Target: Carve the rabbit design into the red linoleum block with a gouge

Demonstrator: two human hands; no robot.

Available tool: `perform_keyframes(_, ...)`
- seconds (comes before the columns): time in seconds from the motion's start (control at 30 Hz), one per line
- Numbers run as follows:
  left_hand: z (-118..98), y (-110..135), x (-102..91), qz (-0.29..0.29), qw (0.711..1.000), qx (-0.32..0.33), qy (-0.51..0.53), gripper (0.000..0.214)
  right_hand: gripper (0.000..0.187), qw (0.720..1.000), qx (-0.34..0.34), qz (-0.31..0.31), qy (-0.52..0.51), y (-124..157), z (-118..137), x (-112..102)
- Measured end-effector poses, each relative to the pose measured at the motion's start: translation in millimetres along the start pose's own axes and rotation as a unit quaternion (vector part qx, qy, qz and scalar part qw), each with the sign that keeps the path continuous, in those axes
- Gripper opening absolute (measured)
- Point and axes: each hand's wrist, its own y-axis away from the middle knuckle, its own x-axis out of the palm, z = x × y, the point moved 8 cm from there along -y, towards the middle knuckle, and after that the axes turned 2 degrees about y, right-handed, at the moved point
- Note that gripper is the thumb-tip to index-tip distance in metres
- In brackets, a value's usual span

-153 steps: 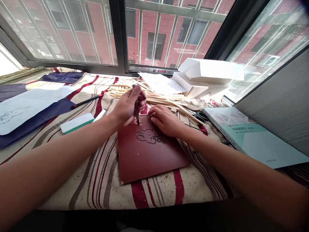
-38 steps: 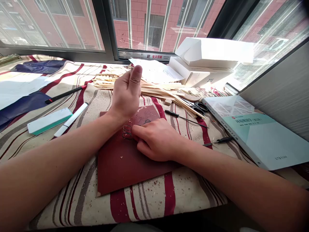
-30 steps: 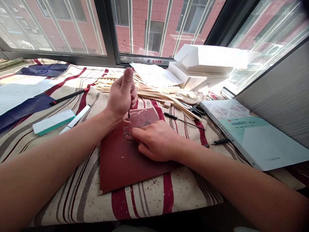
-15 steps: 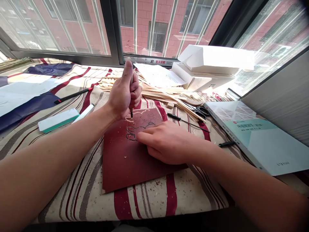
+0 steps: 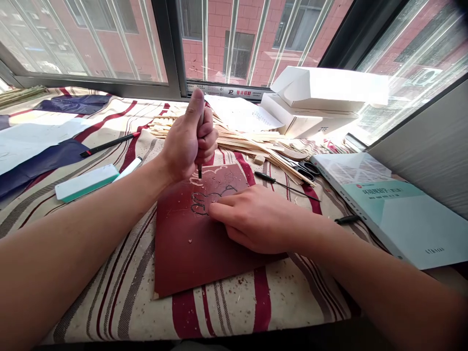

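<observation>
My left hand (image 5: pixel 186 139) grips a slim carving tool (image 5: pixel 200 168) upright in its fist, the handle mostly hidden by my fingers. The tool's dark tip rests on a dark red carving sheet (image 5: pixel 183 248), at the top of a cut rabbit outline (image 5: pixel 210 195). My right hand (image 5: pixel 256 219) lies flat on the sheet, holding nothing, with its fingertips beside the outline. Part of the outline is hidden under those fingers. Small pale shavings are scattered over the sheet.
The sheet lies on a striped cloth (image 5: pixel 234 302) dotted with shavings. Nearby are a black-handled tool (image 5: pixel 278 184), scissors (image 5: pixel 305 168), wooden strips (image 5: pixel 244 141), white boxes (image 5: pixel 310 109), a book (image 5: pixel 391 209), a black pen (image 5: pixel 109 145), and a green-edged white block (image 5: pixel 86 183).
My left hand has come down from its raised position, now closed around the tool with the tip on the sheet. My right hand stays on the sheet, which has turned since the earliest frame.
</observation>
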Motion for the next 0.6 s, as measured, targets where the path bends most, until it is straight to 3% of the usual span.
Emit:
perform_keyframes(0.17, 4, -2, 1.5, 0.019, 1.0, 0.012, -0.018, 0.067, 0.015, 1.0, -0.017, 0.012, -0.015, 3, 4, 1)
perform_keyframes(0.4, 8, -6, 5.0, 0.047, 0.999, -0.007, -0.012, 0.068, 0.039, 0.984, -0.158, -0.057, -0.06, 14, 48, -9)
perform_keyframes(0.6, 10, -8, 4.0, 0.053, 0.998, -0.014, -0.005, 0.068, 0.04, 0.981, -0.179, -0.045, -0.066, 13, 55, 0)
